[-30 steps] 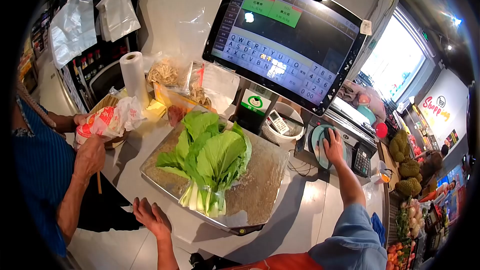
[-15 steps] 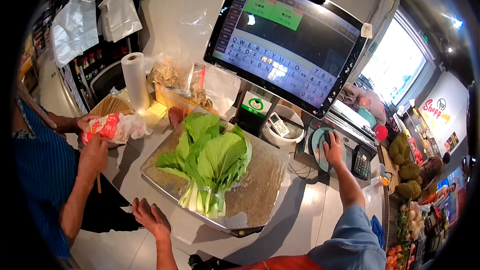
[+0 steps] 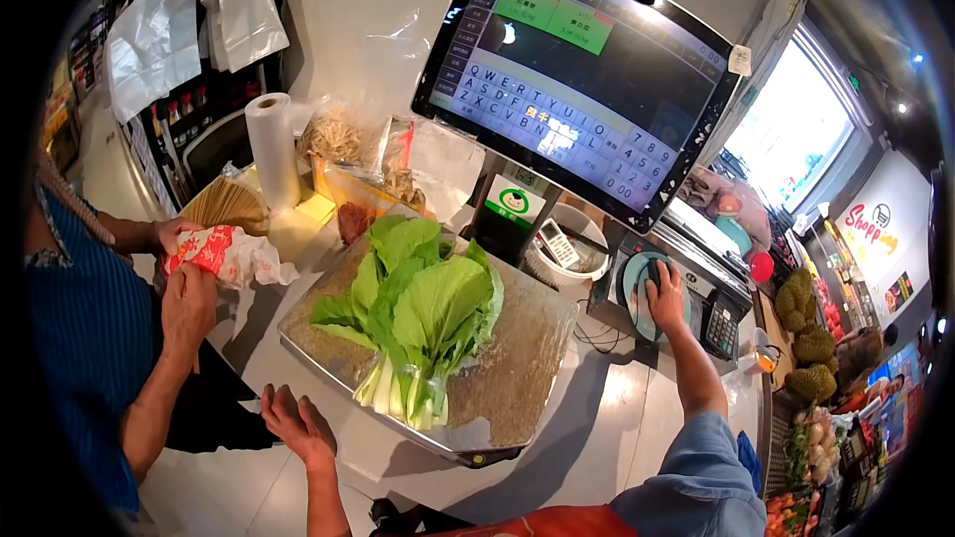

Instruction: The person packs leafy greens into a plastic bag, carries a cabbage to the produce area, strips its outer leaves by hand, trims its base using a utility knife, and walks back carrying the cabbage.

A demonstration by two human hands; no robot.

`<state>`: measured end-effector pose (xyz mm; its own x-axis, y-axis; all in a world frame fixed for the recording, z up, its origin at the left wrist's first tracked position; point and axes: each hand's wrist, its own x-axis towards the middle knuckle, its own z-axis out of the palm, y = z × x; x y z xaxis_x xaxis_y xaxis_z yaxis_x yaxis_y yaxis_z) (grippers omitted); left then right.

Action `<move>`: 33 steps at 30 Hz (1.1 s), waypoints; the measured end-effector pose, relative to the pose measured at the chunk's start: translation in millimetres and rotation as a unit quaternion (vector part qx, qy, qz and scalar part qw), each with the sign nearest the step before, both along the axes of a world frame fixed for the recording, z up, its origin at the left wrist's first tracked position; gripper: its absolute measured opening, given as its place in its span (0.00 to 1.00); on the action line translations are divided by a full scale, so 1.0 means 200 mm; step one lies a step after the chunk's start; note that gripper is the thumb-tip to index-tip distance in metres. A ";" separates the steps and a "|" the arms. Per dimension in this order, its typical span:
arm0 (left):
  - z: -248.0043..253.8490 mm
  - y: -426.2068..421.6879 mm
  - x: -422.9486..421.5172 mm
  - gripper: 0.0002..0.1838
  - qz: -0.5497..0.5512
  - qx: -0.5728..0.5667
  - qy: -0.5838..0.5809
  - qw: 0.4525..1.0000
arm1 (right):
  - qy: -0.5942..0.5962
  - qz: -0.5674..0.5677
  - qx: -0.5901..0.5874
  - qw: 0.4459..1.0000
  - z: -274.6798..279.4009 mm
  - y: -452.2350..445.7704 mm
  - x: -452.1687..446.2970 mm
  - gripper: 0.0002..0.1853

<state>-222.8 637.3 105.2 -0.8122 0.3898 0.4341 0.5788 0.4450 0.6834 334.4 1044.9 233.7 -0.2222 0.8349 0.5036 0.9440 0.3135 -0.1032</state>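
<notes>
My right hand (image 3: 668,300) rests over a dark computer mouse (image 3: 653,270) on a round teal mouse pad (image 3: 637,290), its fingers curved about it. Empty, with fingers apart, my left hand (image 3: 298,426) hangs just off the front left of the weighing scale (image 3: 527,368). On the scale's metal plate lies a bunch of leafy greens (image 3: 423,298), pale stems toward me and a clear wrap round the lower part. Above the scale stands a touch screen (image 3: 587,89) showing a keyboard and two green item boxes.
To the left, a person in a blue striped top (image 3: 99,338) holds a red and white plastic bag (image 3: 224,254). A roll of clear bags (image 3: 272,149), a white basket (image 3: 567,249) with a calculator-like device and a keypad (image 3: 721,323) stand around the scale. Produce fills the far right.
The view has shifted slightly. The other person's hands have moved a little on the plastic bag. My hands and the greens stay about where they were.
</notes>
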 end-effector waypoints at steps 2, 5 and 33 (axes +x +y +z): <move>0.00 0.00 0.00 0.21 0.005 0.002 0.001 1.000 | -0.001 -0.001 0.000 1.000 -0.01 0.02 0.01 0.28; -0.02 0.01 -0.01 0.20 0.009 -0.001 0.011 1.000 | 0.001 0.002 0.003 1.000 -0.04 0.04 0.04 0.29; -0.07 0.00 -0.01 0.22 -0.004 0.022 -0.016 1.000 | 0.008 -0.051 -0.012 0.999 -0.01 0.05 0.00 0.28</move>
